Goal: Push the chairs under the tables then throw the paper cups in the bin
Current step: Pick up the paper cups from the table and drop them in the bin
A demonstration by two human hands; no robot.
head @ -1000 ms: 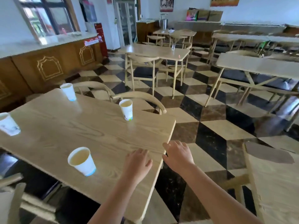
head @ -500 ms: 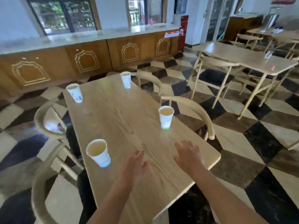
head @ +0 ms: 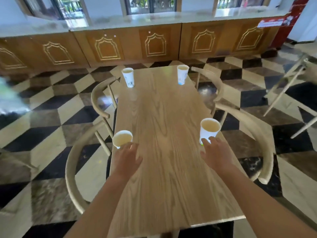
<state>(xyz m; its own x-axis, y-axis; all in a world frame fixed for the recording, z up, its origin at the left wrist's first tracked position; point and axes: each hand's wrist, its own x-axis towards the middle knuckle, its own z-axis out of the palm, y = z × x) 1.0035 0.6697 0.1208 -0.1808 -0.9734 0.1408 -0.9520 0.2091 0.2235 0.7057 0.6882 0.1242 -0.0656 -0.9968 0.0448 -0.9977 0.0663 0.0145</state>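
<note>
Count: 1 wooden table (head: 163, 127). 4 paper cups on it: near left (head: 122, 139), near right (head: 209, 130), far left (head: 128, 77), far right (head: 182, 74). 4 chairs: near left (head: 72, 169), far left (head: 96, 98), near right (head: 260, 134), far right (head: 212, 79). 2 hands: left (head: 127, 158), right (head: 217, 152).

Wooden table (head: 164, 127), four paper cups (head: 210, 130) (corners)

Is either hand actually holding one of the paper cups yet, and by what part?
Neither grips one yet. The left hand reaches the near left cup, and the right hand has fingertips at the near right cup, low on its wall.
</note>
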